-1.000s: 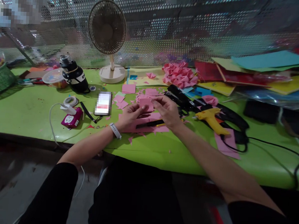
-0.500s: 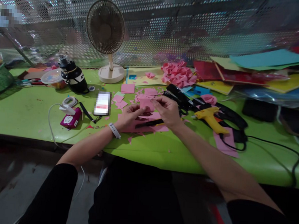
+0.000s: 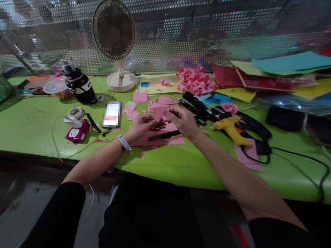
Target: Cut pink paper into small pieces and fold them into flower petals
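Observation:
Both my hands hold one small pink paper square [image 3: 160, 111] just above the green table [image 3: 29, 128]. My left hand [image 3: 142, 126], with a white wristband, pinches its lower left edge. My right hand [image 3: 182, 120] pinches its right edge with thumb and fingers. Under my hands lie larger pink sheets [image 3: 153, 137] and a black-handled tool [image 3: 165, 135]. Loose pink squares and scraps [image 3: 140, 97] are scattered just beyond.
A yellow glue gun [image 3: 232, 128] and black tools [image 3: 199, 105] with a cable lie right of my hands. A pile of folded pink pieces [image 3: 194, 80], a small fan [image 3: 116, 40], a black bottle [image 3: 79, 83], a phone [image 3: 112, 114], a magenta device [image 3: 76, 133] and coloured paper stacks [image 3: 284, 76] surround them.
My hands lifted the pink square slightly and shifted it a little up and away; the fingers have regripped its edges. The view drifted slightly.

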Available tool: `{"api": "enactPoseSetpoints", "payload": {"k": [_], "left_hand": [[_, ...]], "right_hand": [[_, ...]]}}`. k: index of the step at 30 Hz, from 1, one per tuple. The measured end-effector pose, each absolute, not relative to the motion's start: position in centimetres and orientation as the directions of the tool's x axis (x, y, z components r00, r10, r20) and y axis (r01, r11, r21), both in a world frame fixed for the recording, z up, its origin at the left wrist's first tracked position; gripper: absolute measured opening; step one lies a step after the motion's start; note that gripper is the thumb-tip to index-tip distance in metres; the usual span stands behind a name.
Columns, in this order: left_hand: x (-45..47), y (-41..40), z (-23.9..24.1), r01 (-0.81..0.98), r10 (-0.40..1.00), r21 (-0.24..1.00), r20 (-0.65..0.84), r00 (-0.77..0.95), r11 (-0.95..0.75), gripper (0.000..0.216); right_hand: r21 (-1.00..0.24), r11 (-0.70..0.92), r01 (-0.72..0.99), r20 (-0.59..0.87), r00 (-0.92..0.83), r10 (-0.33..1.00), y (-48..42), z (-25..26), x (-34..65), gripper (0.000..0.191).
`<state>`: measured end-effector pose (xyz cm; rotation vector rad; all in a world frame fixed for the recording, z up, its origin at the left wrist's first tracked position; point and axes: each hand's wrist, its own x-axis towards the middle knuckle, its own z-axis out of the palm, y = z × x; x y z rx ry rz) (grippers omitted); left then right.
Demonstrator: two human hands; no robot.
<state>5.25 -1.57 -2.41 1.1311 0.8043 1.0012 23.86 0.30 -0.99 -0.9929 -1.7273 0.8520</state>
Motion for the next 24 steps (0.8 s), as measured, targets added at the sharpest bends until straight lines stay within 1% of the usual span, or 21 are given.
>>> {"api": "enactPoseSetpoints", "payload": {"k": [2, 4, 6, 9, 11, 16, 19, 21, 24], "left_hand": [[5.2, -1.4, -2.5, -0.229, 0.941, 0.969, -0.013, 0.339, 0.096, 0.038], [5.2, -1.4, -2.5, -0.239, 0.943, 0.966, -0.013, 0.331, 0.097, 0.036], [5.2, -1.3, -2.5, -0.252, 0.944, 0.962, -0.019, 0.329, 0.108, 0.033], [5.1, -1.3, -2.4, -0.271, 0.946, 0.957, -0.009, 0.325, 0.102, 0.03], [4.9, -1.3, -2.3, -0.263, 0.946, 0.961, 0.006, 0.323, 0.083, 0.031], [4.5, -1.4, -1.9, -0.156, 0.929, 0.983, -0.037, 0.369, 0.101, 0.042], [4.4, -1.3, -1.9, -0.108, 0.922, 0.991, -0.031, 0.387, 0.079, 0.046], [4.3, -1.3, -1.9, -0.09, 0.914, 0.993, -0.028, 0.404, 0.071, 0.048], [4.3, -1.2, -1.9, -0.075, 0.904, 0.994, -0.043, 0.426, 0.083, 0.048]], "right_hand": [[-0.83, 0.45, 0.33, 0.354, -0.312, 0.882, 0.5, -1.2, 24.1, 0.055], [-0.801, 0.464, 0.378, 0.349, -0.333, 0.876, 0.7, -1.4, 24.3, 0.056], [-0.81, 0.454, 0.371, 0.331, -0.35, 0.876, 1.0, -1.5, 24.4, 0.056], [-0.864, 0.408, 0.295, 0.264, -0.424, 0.866, 1.3, -1.4, 24.6, 0.058], [-0.868, 0.411, 0.279, 0.256, -0.458, 0.851, 1.4, -1.2, 24.7, 0.058], [-0.804, 0.492, 0.334, 0.299, -0.488, 0.82, 1.2, -0.9, 24.8, 0.051], [-0.76, 0.53, 0.377, 0.303, -0.516, 0.802, 1.2, -0.8, 24.9, 0.047], [-0.741, 0.539, 0.401, 0.3, -0.521, 0.799, 1.2, -0.8, 24.9, 0.047], [-0.747, 0.525, 0.408, 0.282, -0.521, 0.806, 1.4, -0.7, 25.1, 0.05]]}}
